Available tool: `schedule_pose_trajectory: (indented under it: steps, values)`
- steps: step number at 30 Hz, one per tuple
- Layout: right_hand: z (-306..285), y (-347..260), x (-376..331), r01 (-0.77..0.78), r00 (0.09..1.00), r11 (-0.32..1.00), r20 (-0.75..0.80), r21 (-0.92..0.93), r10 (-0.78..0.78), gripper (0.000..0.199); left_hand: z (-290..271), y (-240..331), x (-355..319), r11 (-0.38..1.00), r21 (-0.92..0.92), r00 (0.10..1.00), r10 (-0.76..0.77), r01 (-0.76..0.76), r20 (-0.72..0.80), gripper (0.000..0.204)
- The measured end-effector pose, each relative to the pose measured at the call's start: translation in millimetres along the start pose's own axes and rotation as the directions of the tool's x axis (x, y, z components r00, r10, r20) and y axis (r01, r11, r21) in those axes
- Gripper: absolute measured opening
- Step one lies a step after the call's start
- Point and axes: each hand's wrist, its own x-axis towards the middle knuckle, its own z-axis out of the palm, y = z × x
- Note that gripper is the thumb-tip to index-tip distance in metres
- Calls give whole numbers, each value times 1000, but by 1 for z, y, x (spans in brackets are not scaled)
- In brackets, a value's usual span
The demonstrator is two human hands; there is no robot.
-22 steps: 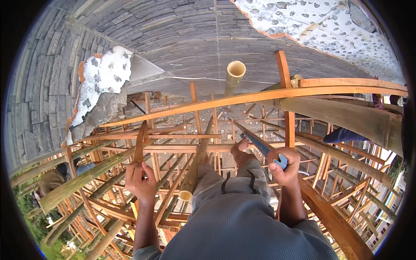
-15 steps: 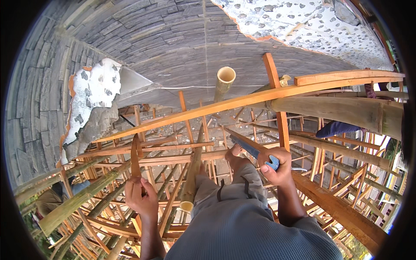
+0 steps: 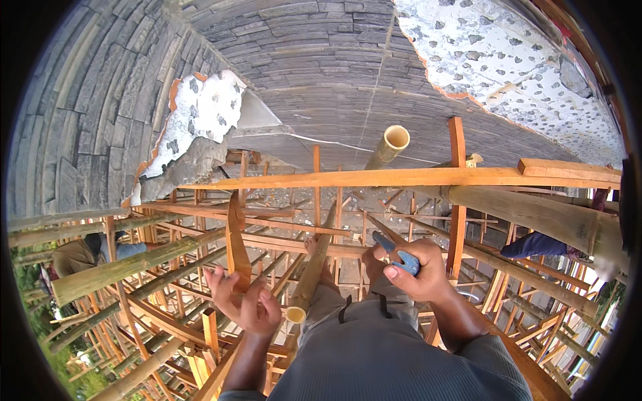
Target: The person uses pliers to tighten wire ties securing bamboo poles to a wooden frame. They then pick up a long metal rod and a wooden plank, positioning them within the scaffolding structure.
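My right hand (image 3: 424,269) is closed around the blue handle of a handsaw (image 3: 405,262). The saw's dark blade points away from me and looks foreshortened. To the left, my left hand (image 3: 244,304) has its fingers spread and slightly curled. Right at its fingertips stands a flat piece of wood (image 3: 237,240), its upper end near a long horizontal beam (image 3: 348,179). Whether the fingers touch that wood I cannot tell. Between my hands a bamboo pole (image 3: 311,274) slants upward past my legs.
Bamboo and timber scaffolding surrounds me, with debris-strewn ground far below. Ahead rises a grey stone-clad wall (image 3: 314,80) with broken white patches. An upright bamboo (image 3: 388,147) and a thick bamboo pole (image 3: 521,207) stand near the beam. Other people are partly visible at left (image 3: 83,257) and right (image 3: 542,244).
The view has turned, so the beam appears level. My left hand has opened from its pinch on the flat wood. The saw now points more steeply away, still in my right hand.
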Motion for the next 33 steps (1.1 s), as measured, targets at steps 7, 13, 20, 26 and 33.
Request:
schedule_pose_trajectory:
  steps: [7, 13, 20, 26, 33]
  values:
    - [45, -108, 21, 204, 971, 979, 118, 22, -206, 28, 100, 75, -35, -344, -382, 453, 153, 858, 878, 67]
    - [-26, -199, 2, 400, 915, 736, -284, 546, -287, 37, 137, 93, 28, 480, -692, 676, 245, 538, 695, 16]
    - [-64, -286, -4, 665, 723, 744, -199, -60, -662, 37, 10, 216, 212, 317, -896, 900, 401, -310, -170, 36]
    - [-61, -334, -18, 803, 554, 567, -123, -182, -824, 37, -54, 256, 339, 266, -502, 564, 276, -823, -778, 35]
    - [-49, -356, 9, 921, 227, 239, -76, -309, -971, 37, -24, 189, 485, 675, -201, 475, 248, -710, -844, 18]
